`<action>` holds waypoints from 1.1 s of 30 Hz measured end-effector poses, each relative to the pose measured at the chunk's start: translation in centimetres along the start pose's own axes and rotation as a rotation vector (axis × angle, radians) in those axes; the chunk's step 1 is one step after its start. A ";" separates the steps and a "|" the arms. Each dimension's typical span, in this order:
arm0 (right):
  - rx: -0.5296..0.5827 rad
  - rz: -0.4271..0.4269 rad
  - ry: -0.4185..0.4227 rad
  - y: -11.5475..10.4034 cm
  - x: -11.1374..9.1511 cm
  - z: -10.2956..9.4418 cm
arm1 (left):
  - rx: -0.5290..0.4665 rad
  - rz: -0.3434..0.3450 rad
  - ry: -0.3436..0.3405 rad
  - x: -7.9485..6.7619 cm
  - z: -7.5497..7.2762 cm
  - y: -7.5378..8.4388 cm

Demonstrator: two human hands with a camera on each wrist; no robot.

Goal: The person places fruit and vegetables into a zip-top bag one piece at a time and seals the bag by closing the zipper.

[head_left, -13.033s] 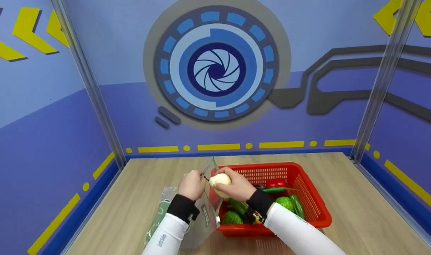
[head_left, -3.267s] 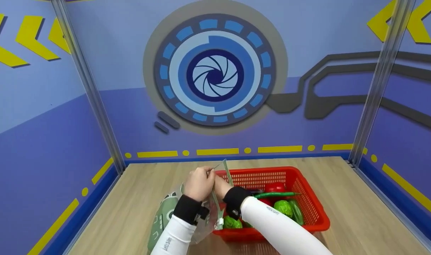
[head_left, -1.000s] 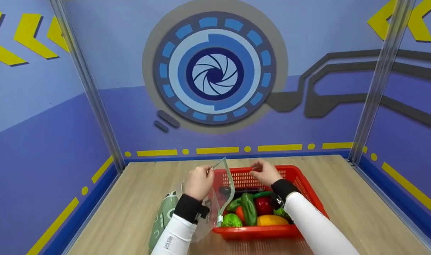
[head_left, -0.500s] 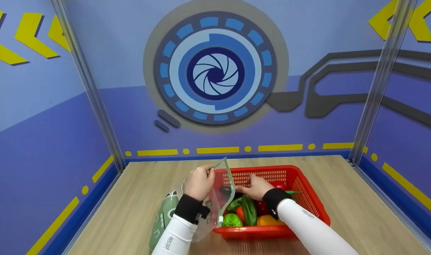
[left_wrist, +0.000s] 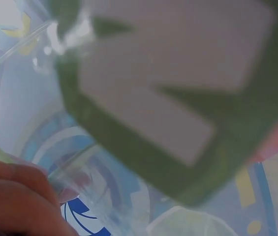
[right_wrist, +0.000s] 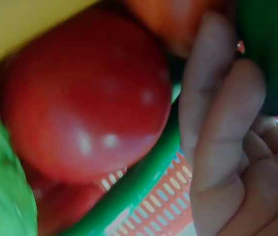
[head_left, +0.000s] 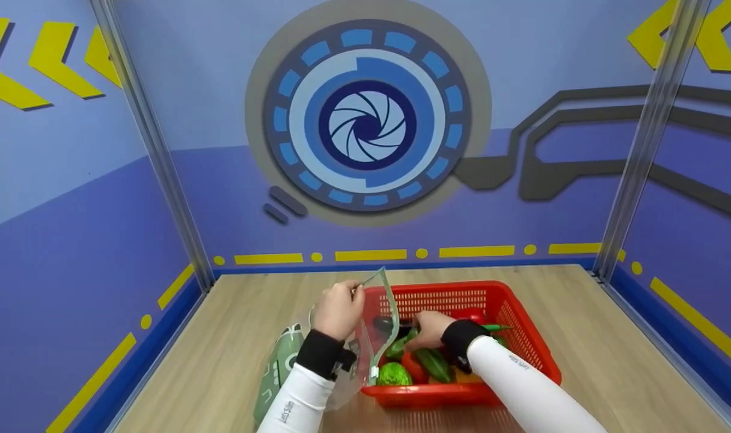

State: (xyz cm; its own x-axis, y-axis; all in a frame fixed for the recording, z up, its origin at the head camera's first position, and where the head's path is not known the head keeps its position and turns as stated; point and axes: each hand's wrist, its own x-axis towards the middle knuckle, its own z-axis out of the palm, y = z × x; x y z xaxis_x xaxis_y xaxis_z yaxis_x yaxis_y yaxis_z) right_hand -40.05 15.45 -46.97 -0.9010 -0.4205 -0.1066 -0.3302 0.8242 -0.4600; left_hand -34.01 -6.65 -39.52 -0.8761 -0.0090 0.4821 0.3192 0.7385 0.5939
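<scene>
In the head view my left hand [head_left: 338,310] pinches the top edge of a clear zip bag [head_left: 365,352], whose mouth stands open toward the basket. The bag's green print [left_wrist: 198,187] fills much of the left wrist view. My right hand [head_left: 431,329] is down inside the red basket [head_left: 461,396], its thumb and fingers round a green pepper [head_left: 400,347]. A dark green vegetable [head_left: 436,365] lies just below that hand. In the right wrist view, the curled fingers [right_wrist: 222,118] are beside a large red tomato [right_wrist: 89,98]; the thumb is hidden.
The basket also holds a green cabbage-like ball [head_left: 394,374], an eggplant [head_left: 385,325], a red pepper [head_left: 471,314] and a long green chili [head_left: 499,327]. A green printed bag [head_left: 275,376] lies on the table [head_left: 221,337] by my left forearm.
My right hand came out of the bag's mouth, then went down into the basket onto the green pepper. The dark green vegetable shifted right. My left hand kept its hold on the bag.
</scene>
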 end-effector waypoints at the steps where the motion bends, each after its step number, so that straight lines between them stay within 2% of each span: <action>1: 0.024 -0.010 0.020 0.1 0.0 -0.2 | 0.002 0.000 -0.002 0.0 0.0 0.0; 4: 0.116 -0.024 0.092 0.6 0.2 -0.6 | 0.010 -0.005 -0.011 0.0 0.1 -0.2; 10: 0.319 0.031 0.210 1.3 0.5 -1.7 | 0.015 -0.013 -0.008 -0.1 0.2 -0.2; 13: 0.465 0.045 0.240 1.3 0.5 -2.1 | 0.017 -0.013 -0.009 0.0 0.2 -0.1; 17: 0.623 0.003 0.279 1.0 0.4 -2.4 | 0.014 -0.022 -0.012 -0.1 0.2 0.0; 20: 0.673 -0.059 0.329 0.7 0.5 -2.7 | 0.004 -0.014 -0.011 0.0 0.1 0.0; 23: 0.726 -0.095 0.386 -0.1 0.5 -3.6 | -0.005 0.000 -0.010 0.1 0.1 0.1; 29: 0.939 -0.145 0.495 -2.6 0.0 -5.4 | -0.013 0.011 -0.007 0.1 0.0 0.1; 33: 1.028 -0.180 0.502 -4.5 -0.5 -5.7 | -0.014 0.025 -0.007 0.1 0.0 0.0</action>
State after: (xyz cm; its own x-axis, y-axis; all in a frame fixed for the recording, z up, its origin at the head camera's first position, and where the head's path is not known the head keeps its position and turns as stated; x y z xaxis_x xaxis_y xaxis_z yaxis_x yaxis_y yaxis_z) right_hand -39.68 14.10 -39.77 -0.9507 -0.1124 0.2889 -0.2878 -0.0266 -0.9573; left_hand -34.07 -6.60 -39.49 -0.8703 0.0141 0.4924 0.3459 0.7292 0.5904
